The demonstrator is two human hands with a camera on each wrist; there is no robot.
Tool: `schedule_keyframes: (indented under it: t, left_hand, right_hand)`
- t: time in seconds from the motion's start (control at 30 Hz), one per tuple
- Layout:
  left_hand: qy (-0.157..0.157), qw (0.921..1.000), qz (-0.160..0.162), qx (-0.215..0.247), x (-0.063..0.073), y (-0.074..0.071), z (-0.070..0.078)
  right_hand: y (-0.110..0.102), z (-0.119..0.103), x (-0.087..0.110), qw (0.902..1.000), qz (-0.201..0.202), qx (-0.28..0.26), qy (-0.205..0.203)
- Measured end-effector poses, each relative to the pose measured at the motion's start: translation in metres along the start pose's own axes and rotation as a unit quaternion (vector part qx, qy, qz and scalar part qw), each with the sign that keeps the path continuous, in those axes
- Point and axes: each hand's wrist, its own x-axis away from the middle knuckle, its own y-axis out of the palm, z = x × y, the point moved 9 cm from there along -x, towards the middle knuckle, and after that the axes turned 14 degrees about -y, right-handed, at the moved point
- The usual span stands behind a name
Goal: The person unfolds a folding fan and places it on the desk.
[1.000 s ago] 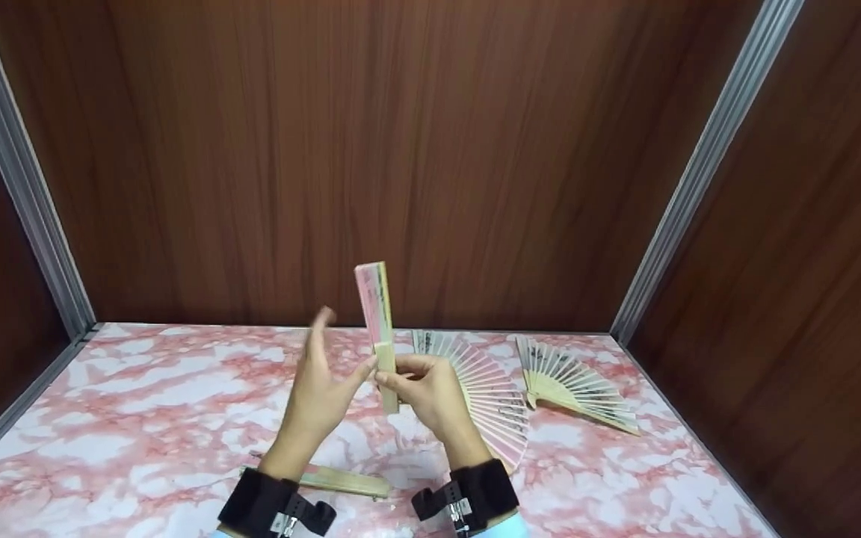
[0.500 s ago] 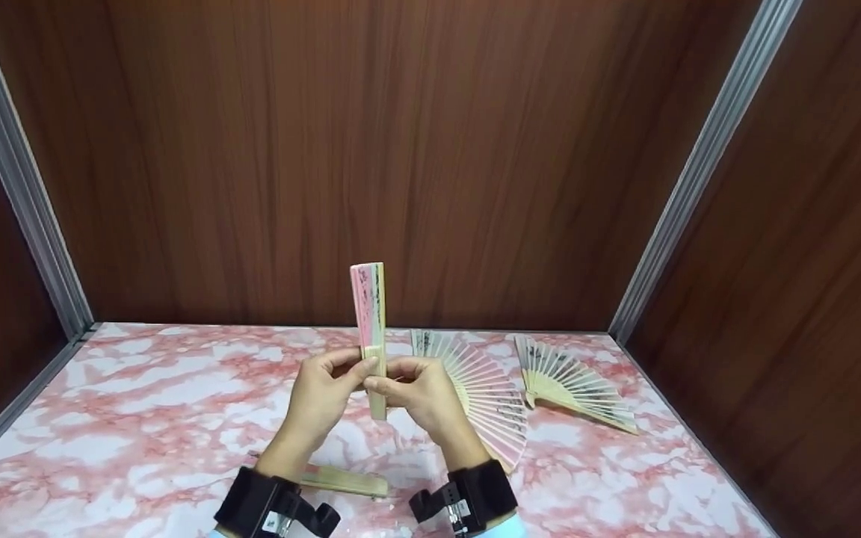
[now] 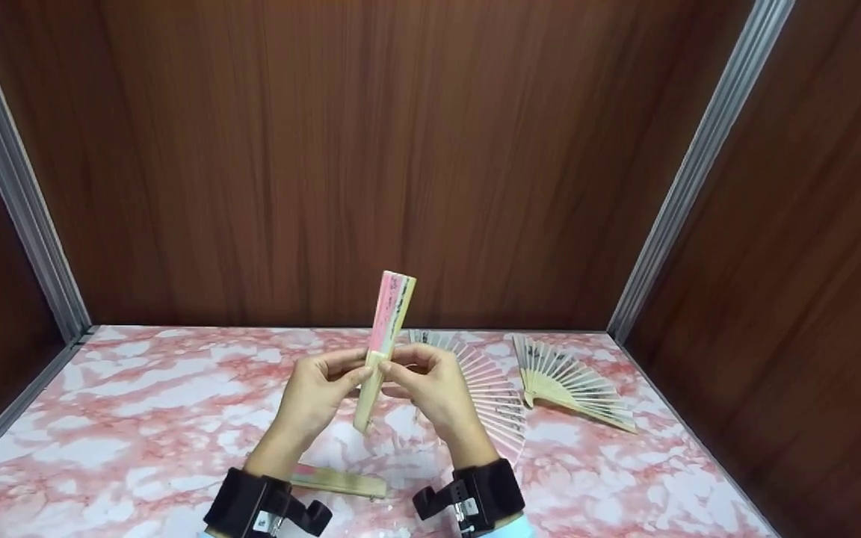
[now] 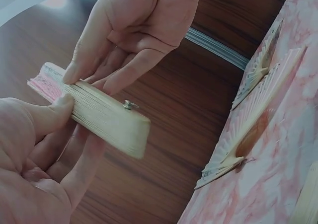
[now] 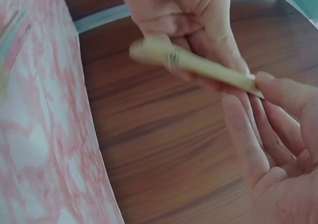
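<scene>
Head view: my left hand [image 3: 318,385] and my right hand [image 3: 434,381] are both clamped on the folded fan [image 3: 382,340], which I hold up between them, above the marbled table [image 3: 139,418]. A second ago my left fingers stood spread, with only the thumb at the fan; now both hands pinch it from either side, and its top, which leaned slightly left, tips right. I read that as a shared, steadier hold, with the sticks not yet parted. To my right lie a pink fan [image 3: 501,403], spread wide and partly behind my right hand, and a grey fan [image 3: 550,387], spread less. A second folded fan [image 3: 341,482] lies nearer me.

Left wrist view: the pale sticks are stacked tight, the pink end at the left and a metal pin [image 4: 129,105] standing out near the other end. My two thumbs press close to each other, on opposite edges, so I judge the grip even.

Right wrist view: the fan shows nearly edge-on, its pin end blurred. My right thumb touches the opposite end; how firmly my right fingers bear on the back, I cannot tell
</scene>
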Motion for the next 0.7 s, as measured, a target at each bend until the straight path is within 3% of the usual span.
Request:
schedule_keyframes:
  t: [0.13,0.37,0.5,0.7]
  left_hand:
    - [-0.003,0.9998,-0.017,-0.004,0.000,0.003,-0.001]
    - [-0.020,0.9959,-0.075,-0.047,0.001,0.011,-0.008]
    - [-0.018,0.9967,-0.068,-0.039,0.000,0.011,-0.009]
    - [-0.020,0.9989,-0.042,0.008,-0.001,0.009,-0.009]
  right_hand:
    - [-0.002,0.000,0.000,0.9997,0.018,-0.016,-0.002]
    - [-0.005,0.002,0.000,0.9995,0.024,-0.019,-0.007]
    - [-0.008,0.005,0.000,0.9992,0.028,-0.029,0.001]
    - [-0.010,0.007,-0.001,0.9977,0.045,-0.050,0.008]
